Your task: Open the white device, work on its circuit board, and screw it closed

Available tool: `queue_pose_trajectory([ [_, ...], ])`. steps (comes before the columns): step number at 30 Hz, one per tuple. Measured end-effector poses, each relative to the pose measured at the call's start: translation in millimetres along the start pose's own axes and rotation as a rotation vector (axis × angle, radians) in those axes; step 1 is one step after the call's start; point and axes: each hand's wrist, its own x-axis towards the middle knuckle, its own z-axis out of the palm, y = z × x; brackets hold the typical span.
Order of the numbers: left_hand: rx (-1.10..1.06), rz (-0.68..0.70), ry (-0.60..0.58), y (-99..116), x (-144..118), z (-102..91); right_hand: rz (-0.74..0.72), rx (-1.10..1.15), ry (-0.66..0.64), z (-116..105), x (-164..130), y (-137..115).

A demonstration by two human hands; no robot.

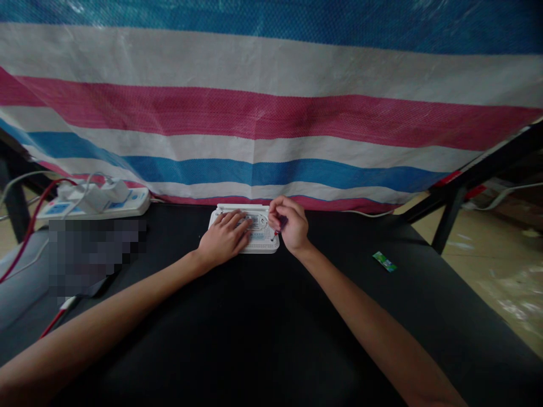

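The white device (pixel 258 246) lies on the table (pixel 254 328), partly under the left hand (pixel 225 237) and just beside the right hand (pixel 292 224). The left spreads flat, gripping nothing; the right curls closed around a slim tool (pixel 276 232).

The device (pixel 257 237) looks smooth plastic, the tabletop (pixel 237 328) matt

A white vented casing (pixel 259 246) lies label-up on the tabletop (pixel 237 316), a slim tool (pixel 276 232) at its corner.
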Motion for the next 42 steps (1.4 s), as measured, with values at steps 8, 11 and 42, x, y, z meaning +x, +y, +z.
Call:
queue_pose_trajectory([
  [8,-0.01,-0.004,0.0,0,0,-0.9,0.094,0.098,-0.11,-5,2,-2],
  [11,-0.003,-0.004,0.001,0,0,-0.9,0.117,0.15,-0.206,-10,2,-5],
  [42,-0.01,-0.008,-0.016,1,1,-2.4,-0.015,-0.005,0.111,3,-1,5],
])
